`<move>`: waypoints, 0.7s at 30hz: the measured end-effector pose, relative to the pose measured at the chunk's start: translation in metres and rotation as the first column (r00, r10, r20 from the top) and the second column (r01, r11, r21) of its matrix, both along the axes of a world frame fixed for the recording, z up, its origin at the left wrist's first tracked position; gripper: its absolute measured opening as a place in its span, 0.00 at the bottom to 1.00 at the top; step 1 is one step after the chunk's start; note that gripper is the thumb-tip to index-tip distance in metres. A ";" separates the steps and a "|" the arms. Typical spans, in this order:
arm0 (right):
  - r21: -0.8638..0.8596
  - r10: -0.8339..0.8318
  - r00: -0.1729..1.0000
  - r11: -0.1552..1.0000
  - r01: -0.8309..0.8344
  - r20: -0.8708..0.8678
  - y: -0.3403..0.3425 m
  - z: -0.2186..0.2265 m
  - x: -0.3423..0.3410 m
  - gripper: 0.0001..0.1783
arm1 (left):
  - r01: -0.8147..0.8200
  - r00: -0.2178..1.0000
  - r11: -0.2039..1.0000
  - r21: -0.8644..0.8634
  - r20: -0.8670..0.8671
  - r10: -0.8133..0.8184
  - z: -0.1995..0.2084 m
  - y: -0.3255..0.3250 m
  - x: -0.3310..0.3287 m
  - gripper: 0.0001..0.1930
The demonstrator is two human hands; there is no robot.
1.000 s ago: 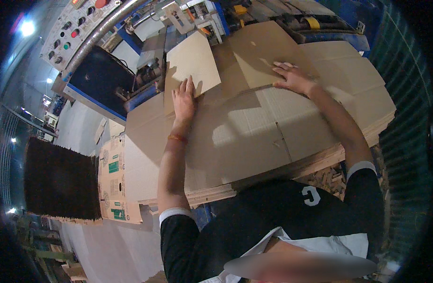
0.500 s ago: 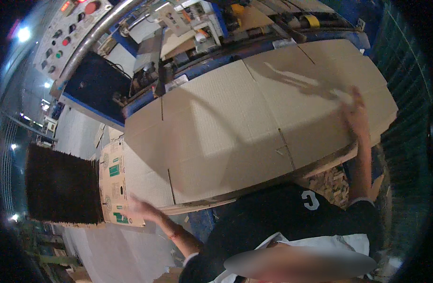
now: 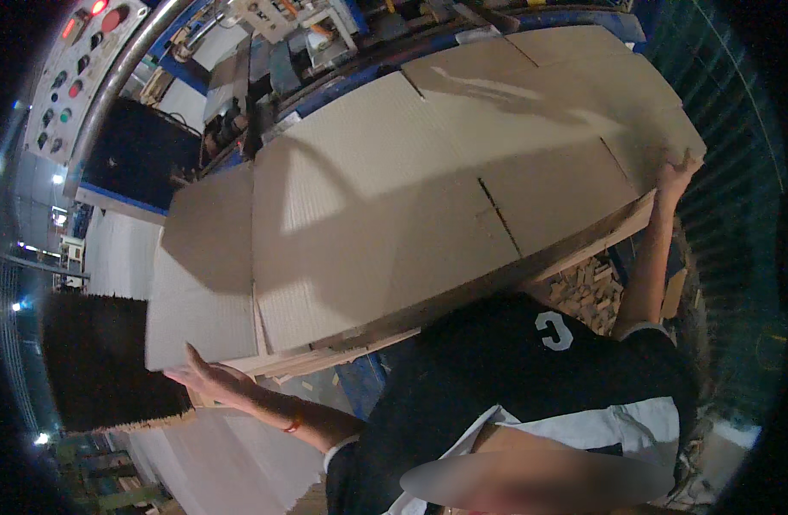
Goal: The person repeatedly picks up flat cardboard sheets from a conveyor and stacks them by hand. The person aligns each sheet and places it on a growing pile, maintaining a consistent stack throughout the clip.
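Head view: our left hand (image 3: 212, 380), fingers released and thumb apart, meets the near left corner of the cardboard (image 3: 368, 232) lying before the machine (image 3: 330, 50), while our right hand (image 3: 675, 178) is at its right end, where we cannot tell the fingers' grip.

Control panel (image 3: 76, 79), machine (image 3: 324, 45) cut off by top edge; left grip (image 3: 209, 380) blurred at fingertips (image 3: 173, 376).
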State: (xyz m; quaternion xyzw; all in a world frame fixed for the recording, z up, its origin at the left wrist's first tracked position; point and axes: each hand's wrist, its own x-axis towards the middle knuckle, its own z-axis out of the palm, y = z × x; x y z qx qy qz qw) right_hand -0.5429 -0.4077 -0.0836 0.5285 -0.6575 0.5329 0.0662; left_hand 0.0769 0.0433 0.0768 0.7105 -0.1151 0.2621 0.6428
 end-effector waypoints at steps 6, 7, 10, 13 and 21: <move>-0.467 0.435 0.641 0.874 -0.131 0.633 -0.007 0.044 -0.002 0.27 | 0.079 0.923 0.847 -0.525 -0.282 -0.261 -0.019 0.007 0.028 0.24; -0.488 0.389 0.718 0.869 -0.078 0.577 -0.008 0.047 -0.002 0.27 | 0.035 0.895 0.830 -0.556 -0.353 -0.274 -0.030 0.007 0.029 0.23; -0.318 -0.086 0.846 0.903 0.290 0.527 -0.007 0.044 -0.013 0.24 | -0.046 0.850 0.816 -0.576 -0.452 -0.271 -0.041 0.013 0.051 0.20; -0.142 0.106 0.539 0.989 0.026 0.836 0.000 0.027 -0.024 0.25 | -0.005 0.833 0.850 -0.526 -0.473 -0.288 -0.040 0.023 0.080 0.18; -0.394 0.516 0.329 0.841 -0.372 0.791 0.044 0.116 0.000 0.25 | 0.204 0.888 0.914 -0.351 -0.326 -0.324 -0.021 0.030 0.068 0.13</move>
